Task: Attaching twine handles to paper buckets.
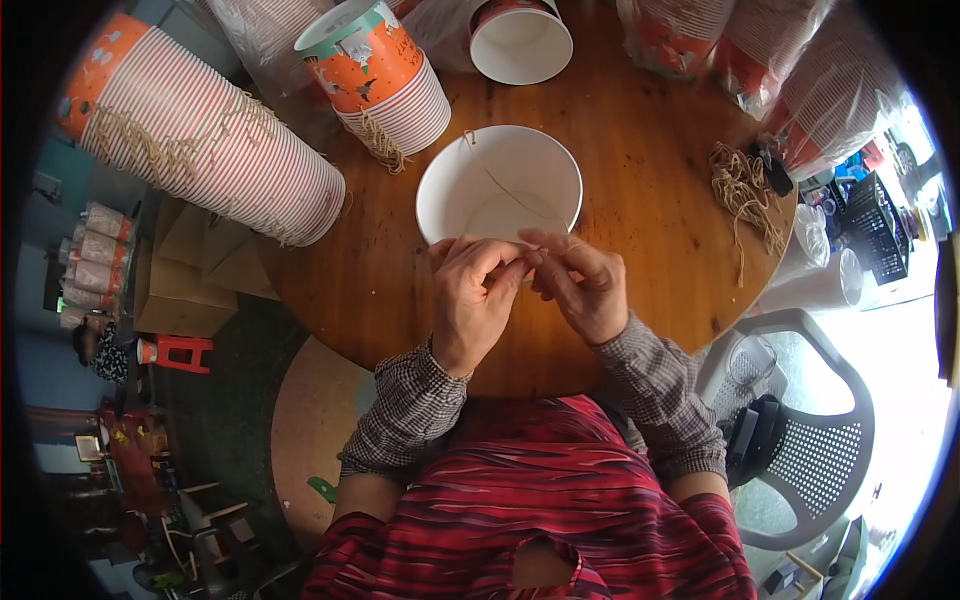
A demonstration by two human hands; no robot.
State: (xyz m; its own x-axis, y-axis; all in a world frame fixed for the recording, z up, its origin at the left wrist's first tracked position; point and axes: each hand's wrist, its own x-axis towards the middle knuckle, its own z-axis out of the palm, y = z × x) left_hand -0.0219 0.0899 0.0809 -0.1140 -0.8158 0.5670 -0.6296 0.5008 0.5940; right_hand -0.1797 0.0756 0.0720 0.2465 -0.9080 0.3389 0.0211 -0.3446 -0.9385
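Tan cord point(488, 172) in the pinched-shut grip of left hand point(472, 305) and right hand point(592, 290), near a white tub point(448, 190)

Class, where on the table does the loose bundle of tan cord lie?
In the head view, the bundle of tan cord lies near the right edge of the wooden table, just below the plastic-wrapped cups.

Red, white and tan surround the fingers point(588, 264).
Just beyond them I see a white tub point(450, 190) crossed by tan string point(490, 172); farther left, a red-and-white striped stack point(285, 185); behind them, black-and-white checked sleeves point(405, 412) and a red, dark-streaked garment point(580, 460).
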